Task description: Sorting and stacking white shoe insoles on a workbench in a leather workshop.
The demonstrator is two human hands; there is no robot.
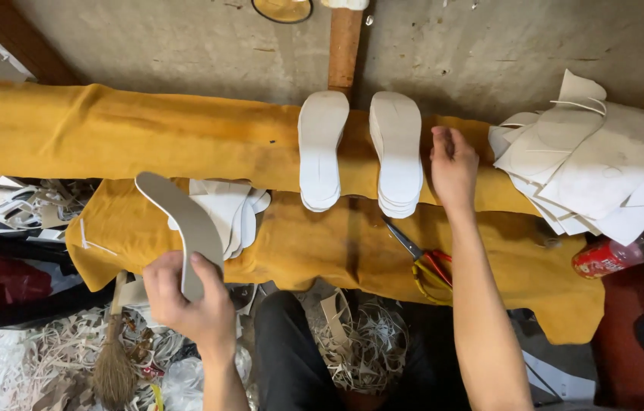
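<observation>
Closest to me, the left hand [185,293] pinches the heel end of a grey insole-shaped cutout [182,221], fingers closed on it, toe end raised over the yellow leather [116,133] covering the surface. It holds its curve unsupported, so it looks light, thin and fairly stiff, like board; gripping by the end or edges seems enough. Beneath it lies a small stack of white cutouts [234,209]. The right hand [453,167] rests beside the right-hand stack of white soles [398,148], fingers curled; whether they grip anything I cannot tell. Red-handled scissors [424,259] lie near the wrist
</observation>
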